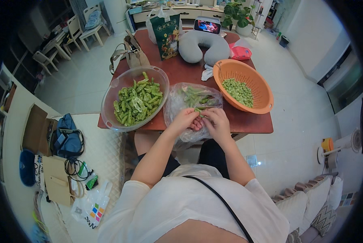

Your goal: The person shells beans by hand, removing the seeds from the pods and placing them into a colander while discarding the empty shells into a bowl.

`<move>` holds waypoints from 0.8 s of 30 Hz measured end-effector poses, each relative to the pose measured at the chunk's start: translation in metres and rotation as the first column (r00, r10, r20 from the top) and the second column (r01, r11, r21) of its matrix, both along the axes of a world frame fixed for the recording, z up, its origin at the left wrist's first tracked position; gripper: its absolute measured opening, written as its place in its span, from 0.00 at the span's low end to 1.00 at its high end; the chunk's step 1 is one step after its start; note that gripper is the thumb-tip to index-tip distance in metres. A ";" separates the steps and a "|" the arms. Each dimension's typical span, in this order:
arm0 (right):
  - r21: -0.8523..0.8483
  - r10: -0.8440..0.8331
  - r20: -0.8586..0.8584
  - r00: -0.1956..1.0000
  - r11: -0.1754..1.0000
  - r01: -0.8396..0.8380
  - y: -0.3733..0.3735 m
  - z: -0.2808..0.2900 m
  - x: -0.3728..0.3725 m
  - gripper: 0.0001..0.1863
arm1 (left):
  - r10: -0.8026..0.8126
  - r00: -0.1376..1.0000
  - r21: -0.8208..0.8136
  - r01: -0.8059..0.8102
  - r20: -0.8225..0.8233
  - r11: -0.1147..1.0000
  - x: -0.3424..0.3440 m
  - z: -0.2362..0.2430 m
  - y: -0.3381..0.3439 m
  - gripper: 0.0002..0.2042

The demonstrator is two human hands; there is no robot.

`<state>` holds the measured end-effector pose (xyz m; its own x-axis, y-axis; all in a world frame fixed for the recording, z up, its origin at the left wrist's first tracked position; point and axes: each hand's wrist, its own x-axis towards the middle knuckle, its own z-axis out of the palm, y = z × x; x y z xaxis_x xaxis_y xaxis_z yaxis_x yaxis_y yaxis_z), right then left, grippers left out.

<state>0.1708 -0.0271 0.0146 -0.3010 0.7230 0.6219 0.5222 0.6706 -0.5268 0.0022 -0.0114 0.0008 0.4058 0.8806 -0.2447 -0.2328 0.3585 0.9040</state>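
Left of centre: clear bowl [110, 91] of green pods [137, 101]. Centre: crumpled plastic bag [172, 106], more pods inside. Over its near edge, left hand [186, 120]: fingers curled, thumb and forefinger pinching one green pod [198, 110] at mid-frame. Right hand [216, 121], just beside: fingers bent inward, tips at the same pod; exact grip I cannot tell. Right of centre: orange colander [263, 95], shelled beans [238, 91] in its bottom.
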 end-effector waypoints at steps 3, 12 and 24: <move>0.007 0.015 0.007 1.000 1.000 -0.015 -0.001 0.005 -0.001 0.11 | -0.001 1.000 0.009 0.001 -0.004 1.000 0.000 -0.003 0.000 0.09; -0.091 0.018 -0.007 1.000 0.996 -0.019 0.000 0.007 -0.007 0.08 | -0.014 0.998 0.058 0.018 -0.060 0.998 -0.001 -0.007 0.002 0.10; -0.257 0.033 0.005 0.999 0.966 -0.031 -0.001 0.015 -0.010 0.09 | -0.006 0.994 -0.003 0.006 -0.111 1.000 -0.001 -0.002 0.006 0.09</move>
<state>0.1611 -0.0277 0.0298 -0.3312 0.8480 0.4137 0.5080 0.5298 -0.6792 0.0015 -0.0056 -0.0017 0.3811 0.8775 -0.2910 -0.1286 0.3620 0.9233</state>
